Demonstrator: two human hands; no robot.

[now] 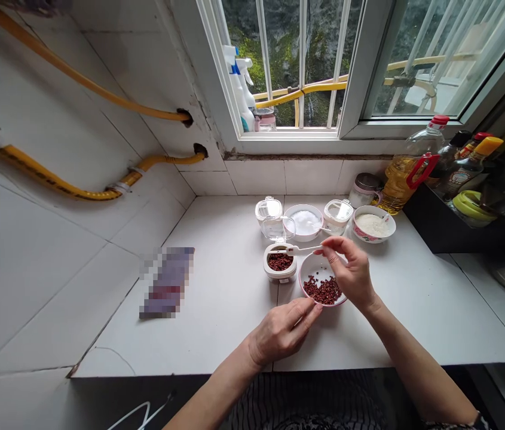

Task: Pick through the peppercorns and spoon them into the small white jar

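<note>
My right hand point(349, 270) pinches the handle of a small white spoon point(301, 250), whose scoop end lies over the opening of a white lidded jar point(279, 273). That jar stands with its clear lid raised and holds dark red peppercorns point(279, 261). Just right of it sits a white bowl with a pink rim point(302, 267), with more peppercorns point(322, 290) in its bottom. The fingers of my left hand point(284, 331) are closed on the near rim of this bowl. The right hand hovers over the bowl's right side and hides part of it.
Behind stand a closed white jar point(268, 209), a bowl of white grains point(303, 222), another jar point(337, 216) and a flowered bowl point(374, 226). An oil bottle point(407, 170) and a black box point(435, 224) with bottles are at right. A blurred packet point(169, 283) lies left.
</note>
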